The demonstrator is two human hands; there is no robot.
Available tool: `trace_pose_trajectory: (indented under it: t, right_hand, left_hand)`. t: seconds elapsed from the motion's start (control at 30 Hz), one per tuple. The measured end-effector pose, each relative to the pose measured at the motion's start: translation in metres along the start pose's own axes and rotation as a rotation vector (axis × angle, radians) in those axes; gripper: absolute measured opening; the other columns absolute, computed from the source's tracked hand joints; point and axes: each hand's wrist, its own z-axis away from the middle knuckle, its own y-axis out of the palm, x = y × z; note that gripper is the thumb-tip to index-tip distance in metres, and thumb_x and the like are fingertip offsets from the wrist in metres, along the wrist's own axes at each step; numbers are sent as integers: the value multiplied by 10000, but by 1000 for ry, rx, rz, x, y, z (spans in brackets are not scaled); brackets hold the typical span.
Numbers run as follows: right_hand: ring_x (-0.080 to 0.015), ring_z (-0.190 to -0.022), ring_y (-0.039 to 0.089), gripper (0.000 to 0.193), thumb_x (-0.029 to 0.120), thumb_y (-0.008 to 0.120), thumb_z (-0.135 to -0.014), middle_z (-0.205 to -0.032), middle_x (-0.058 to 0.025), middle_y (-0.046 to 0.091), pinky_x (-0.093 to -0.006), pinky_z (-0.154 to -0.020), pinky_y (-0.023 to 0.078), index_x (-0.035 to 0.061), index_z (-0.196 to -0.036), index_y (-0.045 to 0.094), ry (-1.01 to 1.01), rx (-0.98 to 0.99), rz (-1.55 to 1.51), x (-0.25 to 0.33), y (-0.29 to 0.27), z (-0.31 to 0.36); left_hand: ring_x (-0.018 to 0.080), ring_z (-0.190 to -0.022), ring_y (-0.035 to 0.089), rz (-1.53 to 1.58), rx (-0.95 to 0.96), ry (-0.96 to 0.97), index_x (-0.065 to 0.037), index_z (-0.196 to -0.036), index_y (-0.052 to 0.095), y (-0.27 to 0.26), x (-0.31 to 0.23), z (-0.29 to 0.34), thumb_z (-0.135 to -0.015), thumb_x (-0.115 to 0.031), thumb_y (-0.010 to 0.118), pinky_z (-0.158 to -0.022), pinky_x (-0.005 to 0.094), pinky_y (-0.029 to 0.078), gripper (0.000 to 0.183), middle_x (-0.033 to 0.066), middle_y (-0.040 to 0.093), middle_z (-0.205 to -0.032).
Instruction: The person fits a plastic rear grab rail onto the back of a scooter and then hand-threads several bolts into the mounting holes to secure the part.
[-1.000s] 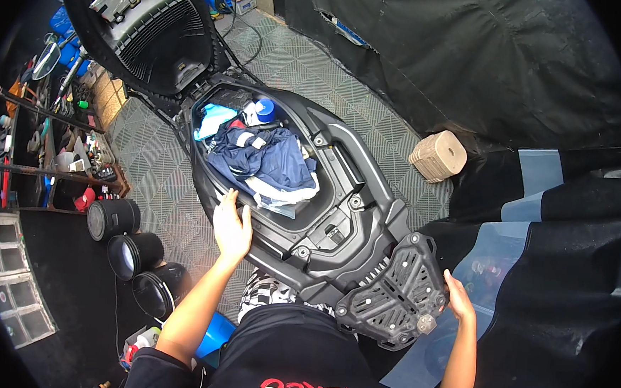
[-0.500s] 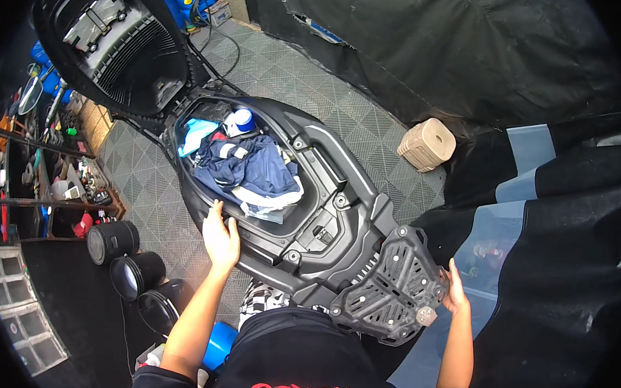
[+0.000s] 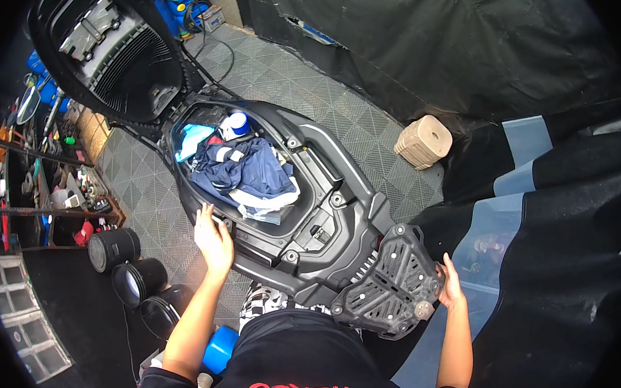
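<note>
Across the head view, a scooter [image 3: 373, 235] runs diagonally from upper left to lower right, tail rack [image 3: 394, 290] at the lower right, just beside the person. Seat [image 3: 142, 70] is tipped up at the far end, underside showing. Storage bay [image 3: 308, 212] uncovered.

Bay contents: crumpled navy garment [image 3: 246, 169] with white parts in the middle, light-blue packet [image 3: 191, 144] at the far left, blue-lidded container [image 3: 239, 123] next to it, clear plastic [image 3: 263, 214] at the near edge.

Left grip [image 3: 215, 246]: fingers spread, thumb off to the side, nothing held. Sits at the scooter's left flank, alongside the bay; contact can't be confirmed. Right grip [image 3: 451, 284]: at the rack's right edge, one digit pointing up, some fingers partly hidden by the rack. Can't tell if it's pinching the edge or just resting there. Pale knob [image 3: 423, 311] on the rack's rear corner, just beside that grip.

Surroundings: grey tiled floor [image 3: 289, 79], tan ribbed block [image 3: 423, 142] on it to the scooter's right, near a black tarp [image 3: 433, 45]. Three black buckets [image 3: 114, 248] in a row on the left, cluttered shelf [image 3: 60, 211] beyond. Blue tub [image 3: 221, 350] near the person's left forearm.
</note>
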Motion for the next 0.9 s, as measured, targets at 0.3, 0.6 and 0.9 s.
trace_pose_trajectory:
  t: [0.3, 0.6, 0.9]
  right_hand:
    - [-160, -796, 685, 821, 745, 505, -900, -1054, -78, 687, -314, -607, 554, 41, -1317, 563, 40, 112, -59, 18, 16, 17]
    - [-158, -792, 669, 752, 745, 477, -913, -1040, -36, 669, -306, -587, 521, 106, -1290, 600, 22, 103, -48, 9, 1, 5]
    - [-161, -990, 537, 771, 739, 383, -961, -1066, -44, 613, -365, -883, 491, 78, -1257, 648, -73, 125, 126, 27, 6, 3]
  left_hand:
    - [445, -1413, 383, 67, 94, -169, 25, -1419, 466, 0, 24, 7, -917, -80, 562, -1185, 493, 288, 522, 252, 479, -1468]
    - [393, -1412, 405, 124, 82, -247, 0, -1423, 479, -6, 31, 8, -941, -114, 601, -1186, 462, 299, 510, 233, 484, -1471]
    - [372, -1387, 446, 220, 94, -357, -1, -1416, 490, -23, 39, 12, -1035, -278, 535, -1166, 435, 332, 473, 241, 476, -1482]
